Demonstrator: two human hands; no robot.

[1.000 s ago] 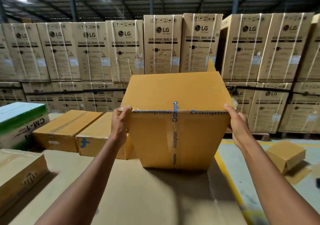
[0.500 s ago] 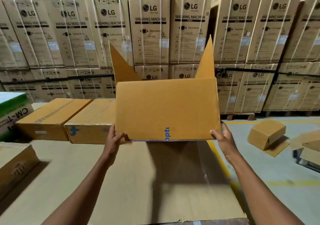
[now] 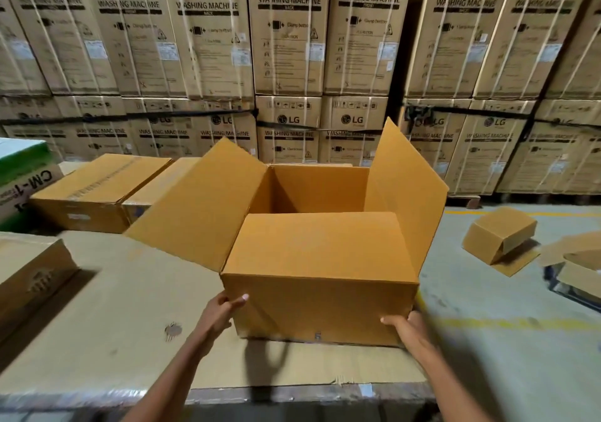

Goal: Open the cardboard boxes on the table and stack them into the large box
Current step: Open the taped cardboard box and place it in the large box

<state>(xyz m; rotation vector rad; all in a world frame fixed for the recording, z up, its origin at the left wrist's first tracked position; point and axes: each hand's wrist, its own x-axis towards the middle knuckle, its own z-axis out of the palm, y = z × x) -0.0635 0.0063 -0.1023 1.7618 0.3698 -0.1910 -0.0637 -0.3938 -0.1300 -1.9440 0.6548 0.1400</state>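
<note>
Open cardboard box [image 3: 320, 278] sits mid-frame, long axis left-right; my left hand [image 3: 224, 308] and right hand [image 3: 405, 324] grip its near lower corners.

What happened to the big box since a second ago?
The box was flipped over and lowered onto the table; its taped side is now underneath and its flaps stand open. The left hand and right hand slid to its bottom corners. The closed boxes behind stayed put.
</note>
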